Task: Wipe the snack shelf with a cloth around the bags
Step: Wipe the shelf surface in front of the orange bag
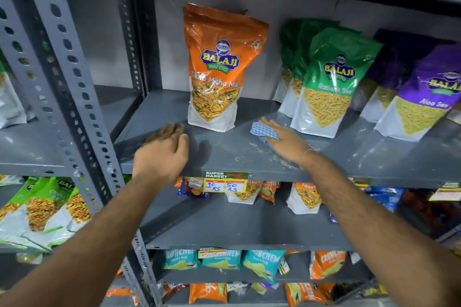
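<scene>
Grey steel makes up the shelf (224,147), and pale dust streaks lie on it near the front edge at about 5 o'clock from the orange bag (217,67). That bag stands upright toward the back, alone in the left half. At 3 o'clock from it stands a row of green bags (329,82), and past those, purple bags (424,97) at the far right.

The right hand (282,139) lies flat, fingers straight and together, pressing a blue-and-white checked cloth (264,131) onto the shelf. The cloth sits in the gap between the orange bag and the front green bag, touching neither; part of it shows from under the palm at 9 o'clock.

The left hand (162,152) is open and empty, fingers loosely spread, resting on the shelf's front left area, at 7 o'clock from the orange bag and apart from it.

A yellow price tag (225,182) hangs on the shelf's front lip between the two forearms. More snack bags fill the lower shelves.
</scene>
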A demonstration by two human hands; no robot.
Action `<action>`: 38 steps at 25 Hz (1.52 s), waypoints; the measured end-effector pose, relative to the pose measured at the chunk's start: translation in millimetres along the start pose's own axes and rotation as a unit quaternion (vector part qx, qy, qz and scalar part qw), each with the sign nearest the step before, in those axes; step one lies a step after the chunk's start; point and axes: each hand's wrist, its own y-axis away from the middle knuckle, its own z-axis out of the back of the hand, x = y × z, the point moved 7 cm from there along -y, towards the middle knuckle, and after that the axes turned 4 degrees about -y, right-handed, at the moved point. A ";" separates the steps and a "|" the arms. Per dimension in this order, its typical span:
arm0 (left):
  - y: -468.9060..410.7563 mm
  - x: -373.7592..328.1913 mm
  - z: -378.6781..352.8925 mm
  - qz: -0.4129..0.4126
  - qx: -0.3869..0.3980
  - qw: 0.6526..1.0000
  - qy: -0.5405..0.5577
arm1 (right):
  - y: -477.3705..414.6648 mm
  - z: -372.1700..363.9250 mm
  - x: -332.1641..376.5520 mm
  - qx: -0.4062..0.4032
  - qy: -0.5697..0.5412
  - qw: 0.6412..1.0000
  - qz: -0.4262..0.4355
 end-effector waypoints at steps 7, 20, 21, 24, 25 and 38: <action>4.3 21.7 -4.4 -0.041 -0.015 0.996 -0.077 | 48.5 -40.9 68.0 0.001 -0.029 0.995 0.095; 5.7 20.9 -1.9 -0.036 -0.042 0.997 -0.047 | 27.0 -30.4 69.6 -0.025 -0.029 0.999 -0.007; 6.3 21.1 -3.1 -0.036 -0.040 0.997 -0.048 | 34.8 -40.3 79.7 -0.010 -0.031 0.999 0.021; 8.2 13.5 -9.6 -0.035 -0.025 0.998 -0.053 | 72.6 -70.3 105.9 0.083 -0.021 0.984 0.159; 10.6 13.7 -10.3 -0.031 -0.023 0.998 -0.054 | 77.8 -69.2 107.4 0.100 -0.027 0.977 0.186; 6.3 26.0 -4.7 -0.021 -0.044 0.998 -0.046 | 40.8 -67.1 143.8 -0.015 -0.035 0.994 0.102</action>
